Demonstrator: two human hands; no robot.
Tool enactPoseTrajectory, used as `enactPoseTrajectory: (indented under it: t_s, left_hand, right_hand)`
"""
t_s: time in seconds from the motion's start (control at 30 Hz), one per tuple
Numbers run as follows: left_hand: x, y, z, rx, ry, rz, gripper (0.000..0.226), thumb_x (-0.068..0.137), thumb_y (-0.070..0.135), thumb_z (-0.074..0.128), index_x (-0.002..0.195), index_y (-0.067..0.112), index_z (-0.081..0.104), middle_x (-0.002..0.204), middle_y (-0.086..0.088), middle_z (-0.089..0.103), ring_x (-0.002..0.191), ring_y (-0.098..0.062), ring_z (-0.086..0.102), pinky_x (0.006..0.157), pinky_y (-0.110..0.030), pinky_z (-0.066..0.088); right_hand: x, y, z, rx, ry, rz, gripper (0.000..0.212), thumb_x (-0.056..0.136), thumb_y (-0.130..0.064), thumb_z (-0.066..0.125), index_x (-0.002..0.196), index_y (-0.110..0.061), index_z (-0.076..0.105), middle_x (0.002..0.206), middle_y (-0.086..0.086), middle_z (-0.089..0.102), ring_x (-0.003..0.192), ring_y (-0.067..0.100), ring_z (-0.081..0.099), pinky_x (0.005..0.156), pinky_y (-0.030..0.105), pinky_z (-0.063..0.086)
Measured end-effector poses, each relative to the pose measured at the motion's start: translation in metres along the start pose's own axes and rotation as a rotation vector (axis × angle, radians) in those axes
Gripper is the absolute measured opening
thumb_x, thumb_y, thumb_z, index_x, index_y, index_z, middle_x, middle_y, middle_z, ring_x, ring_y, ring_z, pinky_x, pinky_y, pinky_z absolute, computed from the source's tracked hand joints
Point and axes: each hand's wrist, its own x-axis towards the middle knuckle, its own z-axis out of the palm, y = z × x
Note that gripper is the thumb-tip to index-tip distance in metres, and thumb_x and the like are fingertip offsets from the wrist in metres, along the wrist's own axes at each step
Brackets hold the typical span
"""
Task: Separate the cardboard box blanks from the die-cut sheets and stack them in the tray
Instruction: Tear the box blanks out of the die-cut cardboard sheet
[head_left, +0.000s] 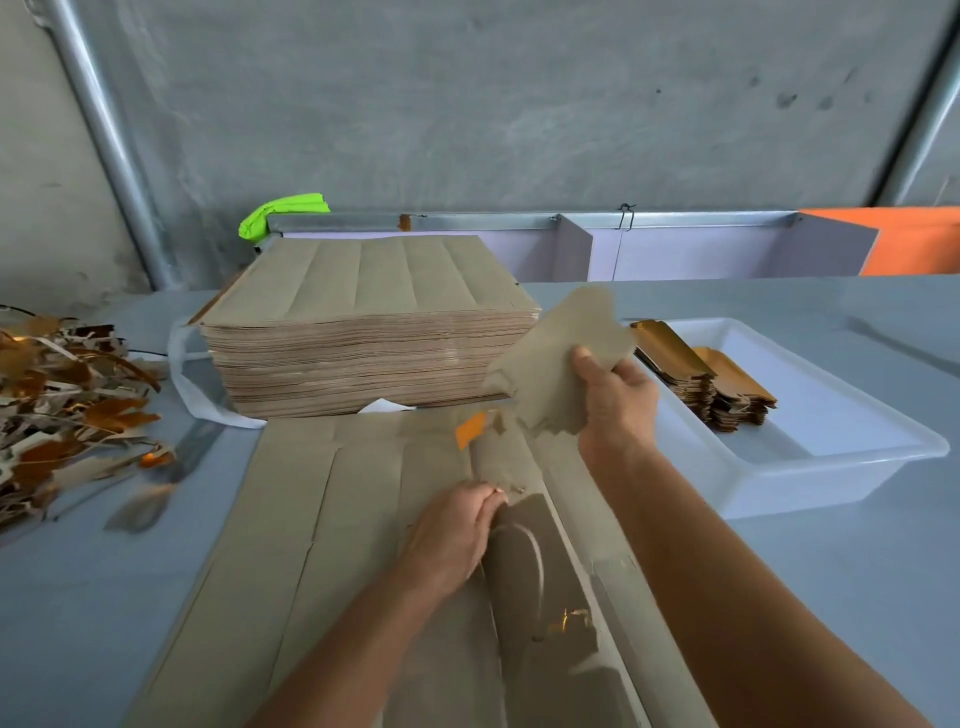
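Head view: a cardboard blank (558, 358) is held up in the right hand (615, 402), thumb on its near face w/ fingers curled behind it, raised above the table and just left of the tray (810, 467). The left hand (452, 535) is lower and nearer the camera, fingers pinched on the torn edge of the top die-cut sheet (322, 545), approx. at the strip beside the gap where pieces are already out. The blank is seen clear of the sheet, between the sheet pile (363, 332) and the tray; whether any corner is joined to the sheet can't be told, due to blur. The sheet in work is laid flat on a grey-blue table (78, 597), w/ the tall pile of uncut sheets just behind it. Scrap trimmings (62, 400), brown and gold, are heaped at the table's left edge. In the white plastic tray, at right, two short stacks of blanks (706, 379) are set gold face up, touching each other. Behind: a metal rail (467, 221), a lime-green item (280, 213), an orange panel (909, 239), a bare concrete wall (519, 104). The held blank is dull brown on the side shown, w/ notched, scalloped edges; an orange-gold scrap (470, 428) is seen just below it.
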Motion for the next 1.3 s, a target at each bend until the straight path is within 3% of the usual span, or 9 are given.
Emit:
enactPoseTrajectory:
  t_s: [0.13, 0.27, 0.4, 0.53, 0.6, 0.9, 1.07, 1.17, 1.3]
  left_hand:
    - [-0.007, -0.004, -0.011, -0.386, 0.175, -0.06, 0.025, 0.099, 0.014, 0.044, 0.079, 0.015, 0.059, 0.073, 0.003, 0.056, 0.069, -0.009, 0.051, 0.065, -0.022, 0.042]
    - [-0.005, 0.001, -0.017, -0.401, 0.307, 0.032, 0.025, 0.098, 0.009, 0.043, 0.079, -0.001, 0.056, 0.07, -0.001, 0.05, 0.069, -0.014, 0.046, 0.068, -0.032, 0.037]
    - [-0.002, 0.006, -0.022, -0.251, 0.387, 0.116, 0.02, 0.097, 0.007, 0.046, 0.093, 0.001, 0.065, 0.083, 0.0, 0.059, 0.08, -0.015, 0.054, 0.077, -0.029, 0.042]
    - [0.0, 0.003, -0.021, -0.099, 0.382, 0.158, 0.024, 0.097, 0.012, 0.046, 0.108, 0.004, 0.066, 0.097, -0.008, 0.06, 0.09, -0.019, 0.056, 0.082, -0.022, 0.04]
    - [-0.001, 0.002, -0.02, -0.102, 0.396, 0.159, 0.024, 0.097, 0.011, 0.047, 0.108, 0.003, 0.067, 0.096, -0.01, 0.059, 0.089, -0.02, 0.056, 0.081, -0.02, 0.039]
    - [-0.011, -0.023, -0.019, -0.119, 0.405, -0.128, 0.025, 0.097, 0.015, 0.047, 0.102, 0.0, 0.067, 0.09, -0.017, 0.062, 0.088, -0.034, 0.059, 0.076, -0.034, 0.041]
    - [-0.018, 0.001, -0.033, -0.068, -0.03, -0.03, 0.059, 0.064, 0.061, 0.07, 0.114, 0.03, 0.064, 0.106, 0.005, 0.045, 0.1, -0.009, 0.047, 0.089, -0.02, 0.039]
    - [-0.025, 0.014, -0.036, -0.117, -0.203, 0.028, 0.064, 0.059, 0.055, 0.081, 0.111, 0.021, 0.064, 0.122, 0.016, 0.047, 0.107, 0.003, 0.049, 0.09, -0.013, 0.039]
    - [-0.035, 0.018, -0.044, -0.021, -0.302, 0.028, 0.058, 0.052, 0.045, 0.089, 0.1, 0.03, 0.059, 0.09, 0.02, 0.059, 0.078, 0.013, 0.051, 0.072, -0.009, 0.041]
  right_hand:
    - [0.017, -0.022, -0.026, -0.558, 0.049, -0.356, 0.02, 0.082, 0.002, 0.053, 0.099, -0.008, 0.058, 0.086, 0.005, 0.058, 0.079, 0.022, 0.054, 0.077, 0.048, 0.052]
    - [-0.002, -0.018, -0.039, -0.984, -0.336, -0.523, 0.079, 0.079, 0.016, 0.039, 0.144, -0.03, 0.036, 0.112, 0.003, 0.054, 0.097, 0.022, 0.052, 0.083, 0.032, 0.045]
    - [-0.025, -0.008, -0.035, -1.404, -0.641, -0.604, 0.047, 0.089, 0.004, 0.043, 0.125, -0.018, 0.062, 0.114, 0.009, 0.067, 0.103, 0.026, 0.062, 0.094, 0.032, 0.048]
    - [-0.045, -0.008, -0.027, -1.266, -0.764, -0.404, 0.028, 0.09, -0.025, 0.052, 0.077, -0.008, 0.069, 0.072, 0.005, 0.066, 0.063, 0.012, 0.056, 0.06, 0.022, 0.047]
    - [-0.047, -0.006, -0.026, -1.24, -0.76, -0.396, 0.026, 0.084, -0.03, 0.06, 0.074, -0.008, 0.069, 0.069, 0.006, 0.065, 0.056, 0.008, 0.05, 0.051, 0.016, 0.042]
    - [-0.034, 0.013, -0.055, -0.748, -0.174, 0.039, 0.015, 0.086, -0.011, 0.061, 0.077, 0.001, 0.058, 0.082, 0.014, 0.056, 0.077, 0.028, 0.054, 0.068, 0.041, 0.049]
    - [-0.042, 0.011, -0.058, -0.58, -0.145, 0.042, 0.015, 0.092, -0.011, 0.055, 0.077, -0.014, 0.055, 0.086, 0.01, 0.06, 0.079, 0.025, 0.059, 0.067, 0.038, 0.052]
    - [-0.047, 0.012, -0.052, -0.544, -0.129, 0.028, 0.012, 0.092, -0.013, 0.056, 0.081, -0.016, 0.055, 0.089, 0.009, 0.063, 0.085, 0.027, 0.062, 0.075, 0.042, 0.054]
    - [-0.049, 0.012, -0.049, -0.564, -0.052, -0.059, 0.008, 0.09, -0.015, 0.056, 0.081, -0.015, 0.055, 0.093, 0.015, 0.064, 0.089, 0.033, 0.063, 0.081, 0.048, 0.054]
